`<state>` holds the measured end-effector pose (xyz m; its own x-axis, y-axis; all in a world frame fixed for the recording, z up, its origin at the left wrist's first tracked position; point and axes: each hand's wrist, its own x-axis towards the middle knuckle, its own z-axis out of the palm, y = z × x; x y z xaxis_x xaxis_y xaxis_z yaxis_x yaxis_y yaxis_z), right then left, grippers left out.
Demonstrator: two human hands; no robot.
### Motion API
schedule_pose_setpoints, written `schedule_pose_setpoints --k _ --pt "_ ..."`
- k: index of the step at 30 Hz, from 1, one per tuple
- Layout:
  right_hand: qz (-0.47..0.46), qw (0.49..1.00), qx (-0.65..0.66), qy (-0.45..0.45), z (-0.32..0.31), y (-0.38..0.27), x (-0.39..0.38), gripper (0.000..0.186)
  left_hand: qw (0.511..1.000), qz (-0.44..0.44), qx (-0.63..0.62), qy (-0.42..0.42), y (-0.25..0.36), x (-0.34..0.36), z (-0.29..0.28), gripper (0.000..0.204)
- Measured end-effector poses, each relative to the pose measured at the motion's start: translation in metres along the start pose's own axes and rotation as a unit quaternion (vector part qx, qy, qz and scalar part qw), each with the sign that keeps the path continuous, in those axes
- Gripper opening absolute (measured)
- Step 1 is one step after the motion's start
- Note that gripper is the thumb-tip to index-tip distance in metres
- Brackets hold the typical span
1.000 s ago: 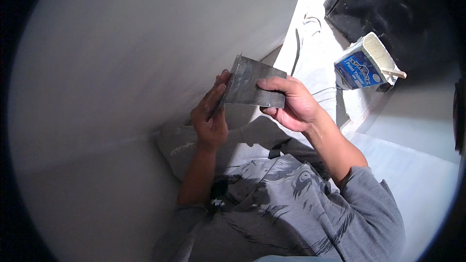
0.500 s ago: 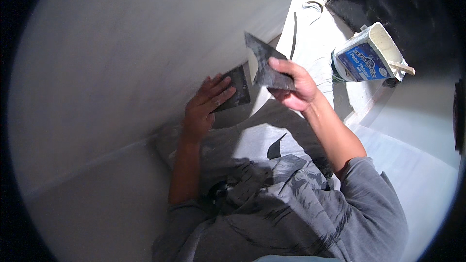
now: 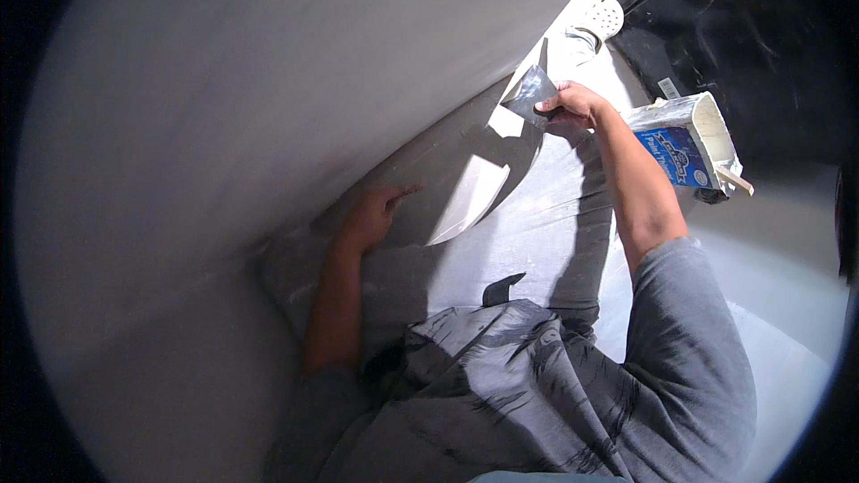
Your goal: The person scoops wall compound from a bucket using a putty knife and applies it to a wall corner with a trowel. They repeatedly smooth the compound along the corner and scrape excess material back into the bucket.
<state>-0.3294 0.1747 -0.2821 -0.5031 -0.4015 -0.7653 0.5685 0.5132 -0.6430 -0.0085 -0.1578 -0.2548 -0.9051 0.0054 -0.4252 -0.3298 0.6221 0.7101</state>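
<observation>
Right hand (image 3: 573,103), upper right of frame, grips a dark sanding sheet (image 3: 530,94) against the wall (image 3: 268,80). Left hand (image 3: 371,215), centre frame, rests spread on the wall, holding nothing. Paint tub (image 3: 684,148) stands just beside the right forearm.

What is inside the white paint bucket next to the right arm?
The white paint bucket tilts its open mouth toward the camera: pale, paint-coated inner walls show, and a wooden stick pokes over the rim. Its bottom, and any paint there, is hidden from view.
</observation>
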Motion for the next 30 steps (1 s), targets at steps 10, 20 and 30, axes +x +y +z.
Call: schedule_pose_setpoints --k 10,20,30 --pt "-0.036 0.959 -0.096 0.263 -0.003 0.094 0.161 0.014 0.995 -0.053 -0.014 -0.081 -0.022 0.015 0.018 0.039" --pt "-0.033 0.884 -0.241 0.399 0.015 0.060 0.165 0.038 0.990 -0.069 -0.081 -0.092 -0.016 0.014 0.026 0.046" --pt "0.009 0.899 -0.205 0.387 0.026 0.045 0.171 0.037 0.986 -0.112 -0.071 -0.101 -0.015 0.010 0.026 0.041"
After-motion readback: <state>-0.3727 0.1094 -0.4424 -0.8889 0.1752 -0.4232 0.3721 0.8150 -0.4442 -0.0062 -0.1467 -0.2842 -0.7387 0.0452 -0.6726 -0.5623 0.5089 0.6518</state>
